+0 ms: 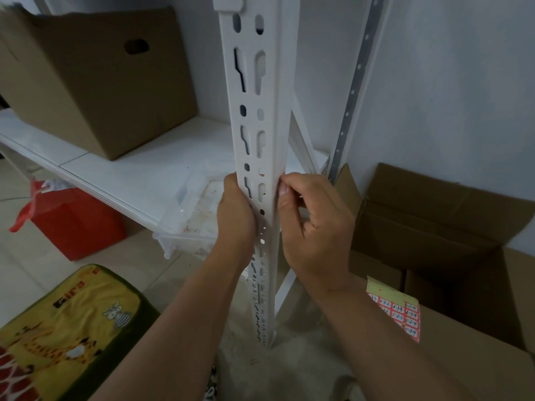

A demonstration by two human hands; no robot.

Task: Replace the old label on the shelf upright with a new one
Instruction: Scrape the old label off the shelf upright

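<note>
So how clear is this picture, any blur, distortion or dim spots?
Head view: dim, flat indoor light, no glare; wide-angle bend bows the shelf upright and the shelf edge; motion blur softens the open cardboard box at right and the frame's borders; the right hand and left hand read fairly sharp.

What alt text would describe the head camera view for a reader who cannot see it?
Two hands work at a white slotted shelf upright: the left hand grips its left edge, and the right hand pinches at its right edge. A sheet of labels lies on a cardboard box.

The shelf upright (262, 157) hides the left hand's fingers (231, 180).
</note>
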